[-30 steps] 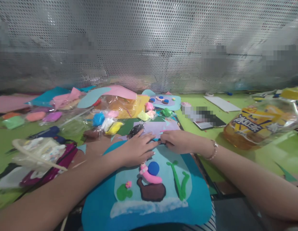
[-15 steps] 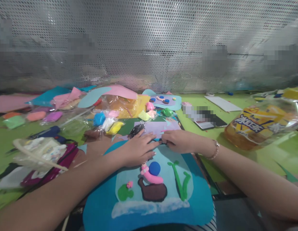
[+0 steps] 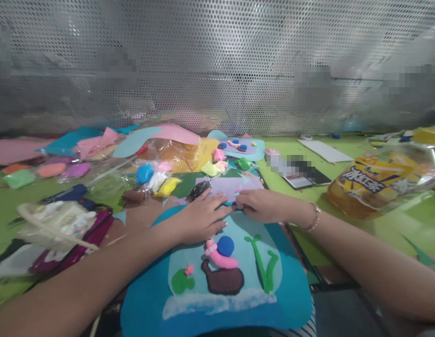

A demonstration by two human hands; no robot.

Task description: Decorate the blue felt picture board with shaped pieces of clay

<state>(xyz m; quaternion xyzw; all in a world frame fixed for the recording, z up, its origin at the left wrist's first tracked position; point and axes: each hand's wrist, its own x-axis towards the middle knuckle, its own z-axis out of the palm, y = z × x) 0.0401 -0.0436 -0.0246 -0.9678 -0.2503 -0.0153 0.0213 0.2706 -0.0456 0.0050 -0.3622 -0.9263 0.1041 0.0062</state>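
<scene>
A blue paper picture [image 3: 291, 281] with a lighter blue panel [image 3: 234, 229] lies in front of me. On it sit a pink clay snail body [image 3: 220, 259] with a round blue shell [image 3: 225, 246], a dark-rimmed brown clay shape [image 3: 226, 279], green clay stems [image 3: 261, 262], a green leaf [image 3: 182, 281] with a pink flower [image 3: 189, 269], and a white smeared strip [image 3: 217, 303]. My left hand [image 3: 203, 217] rests flat on the panel's upper part, fingers spread. My right hand [image 3: 257, 206] is closed, fingertips pressed at the top edge beside a thin dark line; what they pinch is hidden.
Bagged clay lumps, such as yellow [image 3: 168, 186] and black [image 3: 199, 188], lie beyond my left hand. A similar finished-looking picture [image 3: 243, 147] is farther back. A tea bottle [image 3: 375, 182] lies at right near a phone [image 3: 298, 175]. A magenta pouch [image 3: 101, 229] is at left.
</scene>
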